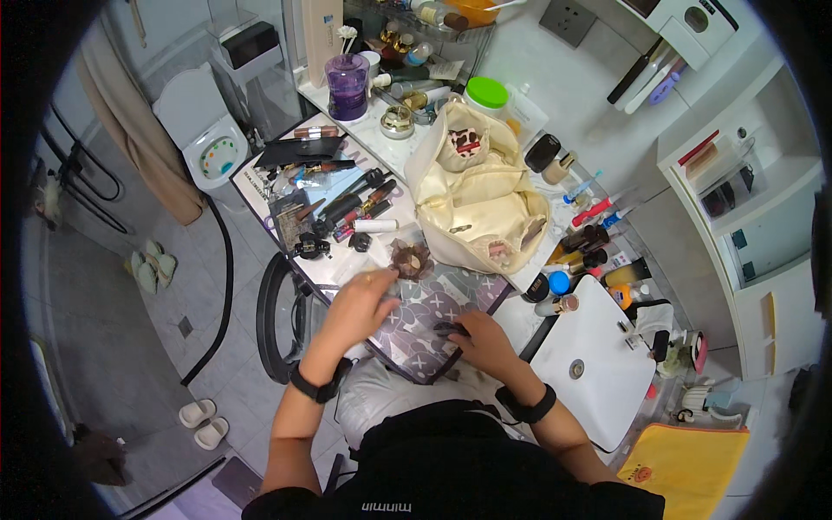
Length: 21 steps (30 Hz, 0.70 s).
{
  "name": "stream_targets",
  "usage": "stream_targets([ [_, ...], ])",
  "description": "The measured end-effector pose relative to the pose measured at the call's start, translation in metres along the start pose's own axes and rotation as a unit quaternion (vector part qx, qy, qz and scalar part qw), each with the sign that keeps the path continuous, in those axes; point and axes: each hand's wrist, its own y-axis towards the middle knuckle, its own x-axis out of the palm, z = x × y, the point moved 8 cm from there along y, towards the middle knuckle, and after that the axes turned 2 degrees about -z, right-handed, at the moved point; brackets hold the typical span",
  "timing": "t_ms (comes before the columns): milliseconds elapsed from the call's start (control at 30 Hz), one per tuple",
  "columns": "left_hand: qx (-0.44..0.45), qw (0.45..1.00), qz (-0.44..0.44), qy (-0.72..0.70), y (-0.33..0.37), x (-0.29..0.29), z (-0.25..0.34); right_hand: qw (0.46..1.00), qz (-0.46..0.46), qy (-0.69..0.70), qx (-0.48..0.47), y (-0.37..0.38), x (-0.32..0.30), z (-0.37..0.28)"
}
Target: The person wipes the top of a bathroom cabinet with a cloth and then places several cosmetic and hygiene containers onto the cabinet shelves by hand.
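My left hand [360, 303] is over the patterned grey-purple surface [420, 316] in front of me, thumb apart from the fingers. Its fingertips come close to a brown ruffled, flower-like piece [410, 258]; whether they touch it I cannot tell. At the surface's near right, my right hand [487, 342] pinches a small dark object [451, 329], its kind unclear. Just beyond both hands stands an open cream fabric bag [442, 230], with a spotted pouch [464, 147] and a pink item [498, 250] inside. A white tube [375, 225] lies left of the bag.
Makeup tubes, brushes and a black pouch [299, 151] crowd the left of the surface. A purple bottle [347, 87] and a green-lidded jar [486, 95] stand behind. To the right are a white sink [598, 373], several bottles and a yellow cloth [685, 468].
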Motion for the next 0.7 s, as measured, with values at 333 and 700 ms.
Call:
stream_targets([
  [333, -0.011, 0.991, 0.064, 0.119, 0.053, 0.035, -0.034, 0.994, 0.058, 0.066, 0.072, -0.040, -0.030, -0.005],
  [700, -0.116, 0.961, -0.100, -0.231, -0.005, 0.058, 0.011, 0.974, 0.130, 0.133, 0.129, -0.057, -0.044, 0.017],
])
